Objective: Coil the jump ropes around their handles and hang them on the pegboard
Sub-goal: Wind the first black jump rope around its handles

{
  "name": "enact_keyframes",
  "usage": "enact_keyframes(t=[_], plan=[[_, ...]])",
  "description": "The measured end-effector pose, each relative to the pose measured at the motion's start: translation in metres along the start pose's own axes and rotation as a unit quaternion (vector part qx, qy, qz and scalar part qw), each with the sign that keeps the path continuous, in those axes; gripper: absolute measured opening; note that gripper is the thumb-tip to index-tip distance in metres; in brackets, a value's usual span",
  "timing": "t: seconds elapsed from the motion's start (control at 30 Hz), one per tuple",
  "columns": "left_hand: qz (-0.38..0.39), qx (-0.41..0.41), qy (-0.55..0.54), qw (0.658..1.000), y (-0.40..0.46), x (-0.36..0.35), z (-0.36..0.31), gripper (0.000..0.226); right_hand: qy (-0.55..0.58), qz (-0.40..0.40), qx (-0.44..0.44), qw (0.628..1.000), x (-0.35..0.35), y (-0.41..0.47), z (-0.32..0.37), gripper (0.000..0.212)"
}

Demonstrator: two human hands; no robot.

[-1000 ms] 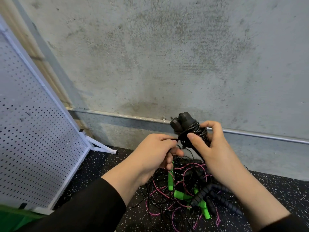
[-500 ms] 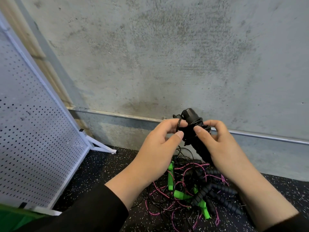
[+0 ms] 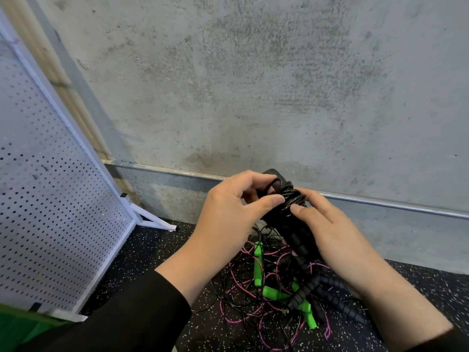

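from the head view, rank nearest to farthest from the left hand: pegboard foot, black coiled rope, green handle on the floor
1. black coiled rope, pinched by the left hand
2. green handle, below on the floor
3. pegboard foot, off to the left

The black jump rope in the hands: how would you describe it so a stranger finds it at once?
Look in front of the grey concrete wall, above the tangled pile of ropes on the speckled floor. The black jump rope with ribbed handles is held up by the left hand and right hand. It alone is coiled round its handles and off the floor.
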State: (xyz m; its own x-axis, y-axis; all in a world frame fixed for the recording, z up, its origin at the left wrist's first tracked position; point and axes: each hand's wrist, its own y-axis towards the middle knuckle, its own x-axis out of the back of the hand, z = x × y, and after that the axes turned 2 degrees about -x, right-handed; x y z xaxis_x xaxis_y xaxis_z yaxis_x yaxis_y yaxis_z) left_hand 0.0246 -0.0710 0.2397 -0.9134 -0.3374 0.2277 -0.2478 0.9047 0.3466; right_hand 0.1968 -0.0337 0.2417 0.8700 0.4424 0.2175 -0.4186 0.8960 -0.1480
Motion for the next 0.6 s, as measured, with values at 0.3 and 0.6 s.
enact_keyframes(t=[0.3,0.6], plan=[[0.024,-0.071,0.083,0.994,0.001,-0.001,0.0,0.017,0.022,-0.003,-0.007,1.0,-0.004,0.003,-0.001,0.021],[0.023,-0.128,0.114,0.985,0.004,0.0,0.008,0.025,0.048,-0.008,-0.01,0.999,-0.003,0.003,-0.005,0.02]])
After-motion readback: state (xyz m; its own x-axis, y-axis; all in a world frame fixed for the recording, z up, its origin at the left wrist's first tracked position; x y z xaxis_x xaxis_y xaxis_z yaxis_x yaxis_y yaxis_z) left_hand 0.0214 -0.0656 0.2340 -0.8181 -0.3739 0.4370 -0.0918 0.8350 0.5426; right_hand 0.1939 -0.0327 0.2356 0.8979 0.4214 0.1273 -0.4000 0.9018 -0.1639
